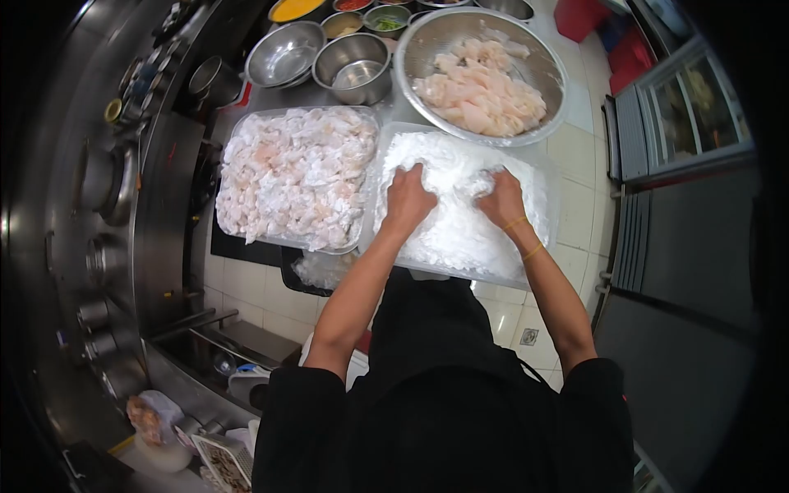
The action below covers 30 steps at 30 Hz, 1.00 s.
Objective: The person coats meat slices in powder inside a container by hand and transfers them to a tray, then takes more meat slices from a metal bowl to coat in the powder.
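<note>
White flour-like powder (460,222) fills a clear plastic tray (552,209) in front of me. Both hands are down in it. My left hand (411,199) is closed, its fingertips sunk in the powder left of the middle. To the right, my right hand (503,200) curls around a whitish, powder-covered lump that I cannot identify. Beside this tray, on the left, stands another clear tray heaped with powder-coated pieces (296,177). A large steel bowl (549,66) behind holds pale raw pieces of meat or fish (485,90).
Two steel bowls (352,70) stand behind the left tray, with smaller bowls of chopped ingredients (386,20) farther back. A steel cooking counter (168,181) runs along the left. On the right is a glass-door fridge (694,107). Tiled floor (575,156) shows between.
</note>
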Available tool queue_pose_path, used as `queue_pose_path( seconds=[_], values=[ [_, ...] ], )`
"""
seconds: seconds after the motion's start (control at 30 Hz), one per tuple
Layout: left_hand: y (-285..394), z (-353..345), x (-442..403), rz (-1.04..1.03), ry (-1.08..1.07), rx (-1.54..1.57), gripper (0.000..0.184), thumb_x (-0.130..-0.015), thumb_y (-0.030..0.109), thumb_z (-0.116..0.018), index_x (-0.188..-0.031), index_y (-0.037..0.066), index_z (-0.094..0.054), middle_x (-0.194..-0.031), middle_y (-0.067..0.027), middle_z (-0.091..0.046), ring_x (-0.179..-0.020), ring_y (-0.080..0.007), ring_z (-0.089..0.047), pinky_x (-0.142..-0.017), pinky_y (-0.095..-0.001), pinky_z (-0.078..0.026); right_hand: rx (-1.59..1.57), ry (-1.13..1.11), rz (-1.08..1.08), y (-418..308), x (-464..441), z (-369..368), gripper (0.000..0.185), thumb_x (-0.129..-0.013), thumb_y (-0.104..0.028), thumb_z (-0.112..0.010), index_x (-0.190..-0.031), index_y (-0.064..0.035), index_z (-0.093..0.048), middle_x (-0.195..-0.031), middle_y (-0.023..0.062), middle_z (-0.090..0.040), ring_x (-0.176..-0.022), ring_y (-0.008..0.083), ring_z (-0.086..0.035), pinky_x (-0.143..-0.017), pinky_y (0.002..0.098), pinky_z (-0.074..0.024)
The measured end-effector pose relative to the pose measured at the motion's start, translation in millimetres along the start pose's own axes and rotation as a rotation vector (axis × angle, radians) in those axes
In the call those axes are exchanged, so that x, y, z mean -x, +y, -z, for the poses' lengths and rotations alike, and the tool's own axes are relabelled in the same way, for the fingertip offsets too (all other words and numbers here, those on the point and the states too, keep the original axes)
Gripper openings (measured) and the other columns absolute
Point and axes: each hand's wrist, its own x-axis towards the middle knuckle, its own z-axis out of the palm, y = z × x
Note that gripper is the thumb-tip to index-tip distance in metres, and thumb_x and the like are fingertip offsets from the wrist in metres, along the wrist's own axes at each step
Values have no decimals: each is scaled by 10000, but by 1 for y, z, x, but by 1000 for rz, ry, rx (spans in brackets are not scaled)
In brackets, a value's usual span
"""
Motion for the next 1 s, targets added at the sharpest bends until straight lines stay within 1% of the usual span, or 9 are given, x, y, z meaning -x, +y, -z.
queue_pose_path(
  seconds=[0.17, 0.27, 0.37, 0.47, 0.63, 0.67, 0.77, 0.87, 1.0],
  values=[
    [-10, 27, -6, 104, 22, 385, 610, -646, 162, -740, -1178, -95, -589, -1065, -298, -635, -1098, -397, -588, -953, -432, -466, -435, -167, -278, 31, -1, 2, 396, -622, -84, -742, -1001, 10, -676, -881, 149, -701, -779, 273, -671, -746, 357, -548],
    [-31, 61, 0, 72, 28, 683, 437, -671, 79, -744, -1071, -58, -635, -949, -158, -689, -891, -238, -654, -829, -338, -511, -862, -140, -386, -26, -9, 28, 384, -642, -40, -730, -1010, 43, -661, -926, 98, -701, -783, 197, -664, -703, 332, -545],
    [-58, 114, 22, 38, 145, 927, 278, -706, -40, -694, -980, -26, -651, -880, -54, -683, -789, -144, -621, -747, -283, -509, -894, -142, -352, -72, -34, 30, 414, -630, 26, -701, -1040, 41, -652, -941, 86, -700, -790, 178, -661, -701, 329, -540],
    [-114, 127, 40, 163, 362, 932, 270, -723, -45, -682, -991, -25, -654, -905, -63, -692, -795, -157, -633, -742, -299, -513, -947, -249, 60, -119, -62, 6, 383, -633, 34, -702, -1014, 39, -666, -917, 86, -704, -779, 166, -655, -711, 310, -536],
    [-144, 100, 68, 325, 439, 697, 335, -703, -66, -672, -1036, -36, -645, -938, -75, -686, -793, -144, -638, -735, -292, -521, -518, -472, 128, -207, -110, -91, 319, -643, -8, -744, -956, 26, -691, -890, 91, -713, -798, 144, -652, -742, 299, -535],
    [-155, 83, 66, 303, 394, 606, 370, -681, -36, -675, -1050, -42, -642, -975, -141, -681, -823, -204, -664, -736, -338, -528, -461, -491, 105, -211, -119, -122, 306, -633, -45, -768, -925, 19, -703, -866, 108, -718, -778, 152, -660, -737, 307, -539],
    [-154, 46, 63, 27, 501, 98, 414, -646, 11, -701, -1052, -39, -642, -1018, -234, -647, -901, -332, -657, -761, -400, -533, -181, -429, 174, -235, -127, -174, 386, -580, -210, -809, -878, 12, -704, -838, 204, -698, -792, 321, -682, -766, 380, -543],
    [-139, 59, 63, 95, 213, -15, 484, -613, 60, -730, -1076, -45, -634, -1049, -299, -603, -969, -443, -602, -826, -464, -514, -60, -393, 349, -235, -134, -234, 427, -584, -276, -787, -860, 34, -685, -869, 257, -664, -856, 409, -646, -818, 423, -529],
    [-158, 56, 63, 4, 392, -53, 500, -636, 79, -729, -1109, -41, -623, -1037, -301, -607, -952, -468, -594, -863, -470, -495, 135, -549, 417, -255, -123, -242, 456, -634, -238, -741, -956, 71, -650, -1062, 329, -587, -1028, 433, -577, -903, 432, -489]
  ],
)
